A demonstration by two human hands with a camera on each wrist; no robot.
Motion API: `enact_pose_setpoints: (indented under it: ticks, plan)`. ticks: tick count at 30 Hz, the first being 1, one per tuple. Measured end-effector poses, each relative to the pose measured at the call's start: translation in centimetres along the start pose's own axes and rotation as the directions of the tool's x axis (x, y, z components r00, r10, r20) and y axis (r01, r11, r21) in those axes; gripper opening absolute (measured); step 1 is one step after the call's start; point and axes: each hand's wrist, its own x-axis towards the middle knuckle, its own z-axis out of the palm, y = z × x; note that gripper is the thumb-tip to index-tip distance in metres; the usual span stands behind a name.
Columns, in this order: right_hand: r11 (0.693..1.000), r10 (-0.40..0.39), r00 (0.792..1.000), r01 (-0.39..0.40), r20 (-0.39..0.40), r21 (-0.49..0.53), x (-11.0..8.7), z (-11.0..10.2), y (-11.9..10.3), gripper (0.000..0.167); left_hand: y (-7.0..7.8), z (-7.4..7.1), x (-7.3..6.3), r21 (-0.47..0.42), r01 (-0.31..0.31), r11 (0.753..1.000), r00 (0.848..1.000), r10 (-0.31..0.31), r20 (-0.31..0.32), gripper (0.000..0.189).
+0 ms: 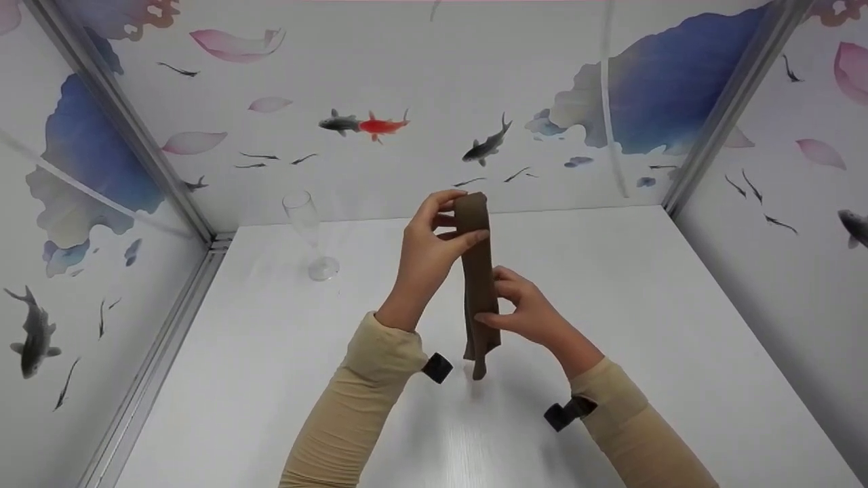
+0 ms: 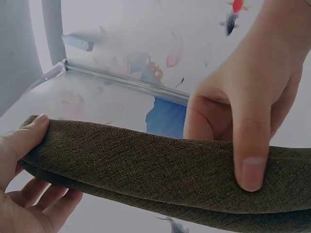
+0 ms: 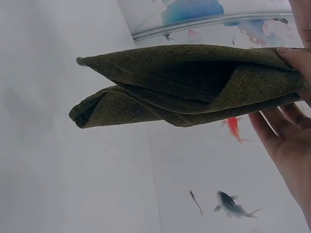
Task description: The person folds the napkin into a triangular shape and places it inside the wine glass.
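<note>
A brown, coarse-woven cloth napkin, folded into a long narrow strip, is held up lengthwise above the white table. My left hand pinches its far, rounded end between thumb and fingers. Lower down, my right hand grips the strip's side, thumb on the near face. In the left wrist view the napkin shows layered edges, with the right thumb pressed flat on it. The right wrist view shows the napkin's loose end spread into pointed, open folds.
A clear stemmed glass stands on the table at the back left. Printed panels with fish and petals enclose the table at the back and both sides. Metal rails run along the panel corners.
</note>
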Motion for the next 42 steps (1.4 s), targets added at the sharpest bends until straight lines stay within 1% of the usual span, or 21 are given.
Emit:
enact_pose_setpoints:
  ticks: [6, 9, 13, 15, 17, 21, 24, 29, 34, 38, 42]
  plan:
    - [0.999, 0.038, 0.999, -0.038, 0.009, 0.000, -0.2, 0.3, 0.2, 0.031, 0.2, -0.4, 0.2, -0.019, -0.003, 1.000, 1.000, 0.002, -0.022, 0.053]
    - [1.000, 0.028, 1.000, -0.028, 0.000, 0.010, -0.3, 0.5, 1.8, 0.031, 0.3, -0.5, 0.2, -0.026, -0.001, 1.000, 1.000, 0.001, -0.024, 0.054]
    - [0.999, 0.019, 1.000, -0.019, -0.011, 0.029, -0.4, 0.8, 3.8, 0.036, 0.5, -0.7, 0.2, -0.037, -0.006, 0.999, 0.999, 0.005, -0.032, 0.053]
    - [0.999, 0.023, 1.000, -0.023, -0.010, 0.033, -0.4, 1.0, 3.8, 0.037, 0.7, -0.9, 0.2, -0.047, -0.012, 0.999, 0.999, 0.010, -0.035, 0.052]
    - [0.999, 0.025, 1.000, -0.025, -0.011, 0.029, -0.4, 1.2, 3.6, 0.036, 0.7, -1.1, 0.3, -0.052, -0.018, 0.999, 0.999, 0.016, -0.040, 0.052]
    - [1.000, -0.019, 1.000, 0.019, -0.022, -0.005, -0.3, 1.3, 1.9, 0.034, 0.6, -1.4, 0.3, -0.051, -0.038, 0.998, 0.998, 0.036, -0.054, 0.052]
    - [0.998, -0.061, 0.998, 0.060, -0.032, -0.024, -0.2, 1.2, 0.6, 0.037, 0.5, -1.5, 0.3, -0.045, -0.051, 0.998, 0.997, 0.048, -0.068, 0.052]
    - [0.996, -0.090, 0.993, 0.089, -0.082, -0.016, 0.2, 1.1, -0.3, 0.043, 0.5, -1.6, 0.2, -0.044, -0.060, 0.997, 0.995, 0.056, -0.081, 0.050]
    - [0.993, -0.118, 0.983, 0.119, -0.143, 0.001, 0.9, 0.6, -1.3, 0.036, 0.5, -1.4, -0.1, -0.058, -0.045, 0.997, 0.998, 0.042, -0.055, 0.050]
    - [0.990, -0.142, 0.976, 0.141, -0.164, -0.017, 1.4, 0.3, -2.2, 0.031, 0.4, -1.2, -0.3, -0.071, -0.033, 0.997, 0.999, 0.031, -0.032, 0.051]
    - [0.987, -0.162, 0.971, 0.161, -0.178, -0.021, 1.6, 0.0, -2.8, 0.029, 0.2, -1.0, -0.5, -0.081, -0.026, 0.996, 1.000, 0.025, -0.007, 0.051]
